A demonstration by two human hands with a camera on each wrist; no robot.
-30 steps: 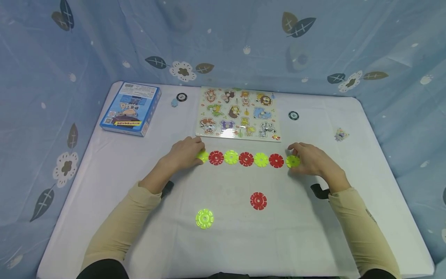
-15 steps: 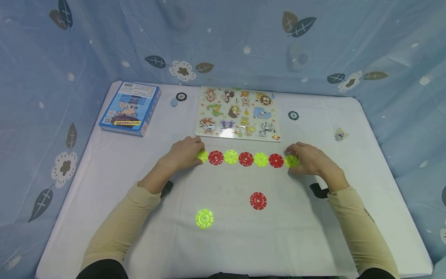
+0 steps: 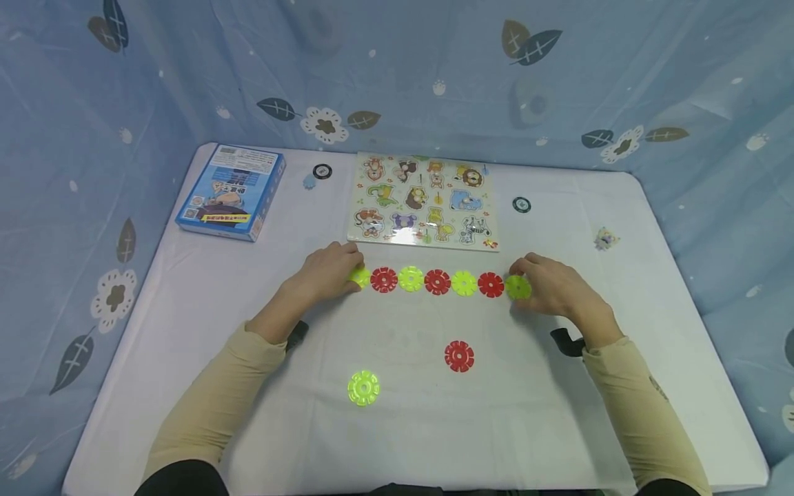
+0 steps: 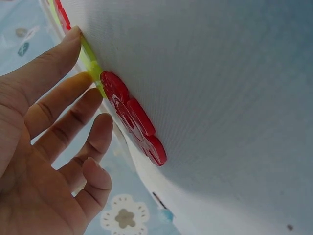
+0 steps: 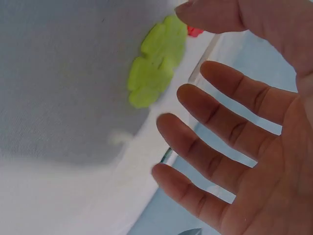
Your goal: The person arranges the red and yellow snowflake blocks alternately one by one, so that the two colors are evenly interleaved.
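Observation:
Notched plastic snowflake discs lie in a row, red and yellow-green by turns. At its left end my left hand point(image 3: 329, 273) holds a yellow-green disc point(image 3: 360, 277) by its edges, thumb on one side and fingertips on the other. The left wrist view shows a red disc point(image 4: 129, 117) beside these fingers, hidden under the hand in the head view. At the right end my right hand point(image 3: 551, 286) lies around another yellow-green disc point(image 3: 518, 287). Its thumb point(image 5: 210, 14) overlaps that disc's edge, while the other fingers are spread apart from it. The middle red disc point(image 3: 437, 282) sits between the hands.
A loose red disc point(image 3: 459, 356) and a loose yellow-green disc point(image 3: 363, 388) lie nearer the front. Behind the row is an animal puzzle board point(image 3: 424, 200). A blue box point(image 3: 232, 191) stands back left; a small black ring point(image 3: 522, 204) lies right of the board.
The right hand and the yellow-green disc by it have shifted slightly left, closer to the neighbouring red disc. The left hand stays in place.

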